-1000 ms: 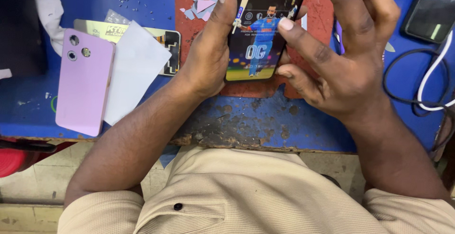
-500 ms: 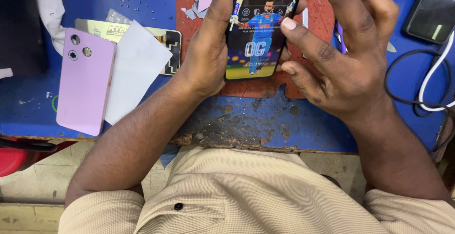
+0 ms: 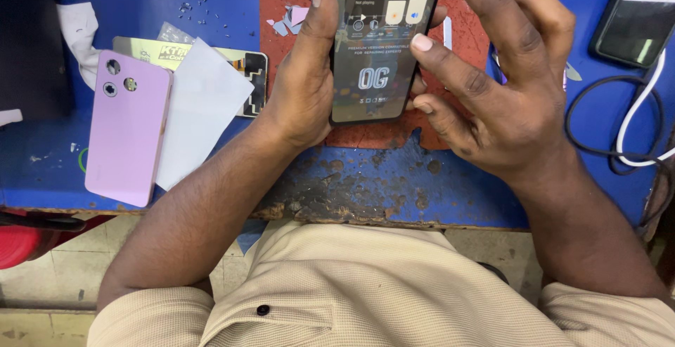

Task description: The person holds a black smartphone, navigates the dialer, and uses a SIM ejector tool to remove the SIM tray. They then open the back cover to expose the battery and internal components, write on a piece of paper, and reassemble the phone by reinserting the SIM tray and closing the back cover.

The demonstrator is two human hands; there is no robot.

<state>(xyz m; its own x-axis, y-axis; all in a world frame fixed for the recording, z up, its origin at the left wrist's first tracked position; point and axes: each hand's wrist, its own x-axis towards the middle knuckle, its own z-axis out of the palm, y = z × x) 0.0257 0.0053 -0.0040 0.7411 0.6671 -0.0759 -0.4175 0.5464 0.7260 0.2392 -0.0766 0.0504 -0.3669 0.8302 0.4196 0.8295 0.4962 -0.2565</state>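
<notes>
My left hand (image 3: pixel 304 83) grips a black phone (image 3: pixel 376 52) by its left edge, thumb along the side, with the lit screen facing up and showing a dark panel with small icons. My right hand (image 3: pixel 503 90) is at the phone's right edge; its thumb tip presses the screen near the middle and the other fingers are spread above. The phone hovers over a worn red mat (image 3: pixel 460 37) on the blue workbench (image 3: pixel 394 185).
A pink phone (image 3: pixel 129 125) lies face down at the left beside a white paper sheet (image 3: pixel 197 104) and a printed card (image 3: pixel 242 73). Another dark phone (image 3: pixel 636 16) and black and white cables (image 3: pixel 629 132) sit at the right. Small scraps (image 3: pixel 288 20) lie on the mat.
The phone's screen changed from a picture of a figure in blue to a dark panel with icons. My right thumb moved onto the screen; both hands shifted slightly upward.
</notes>
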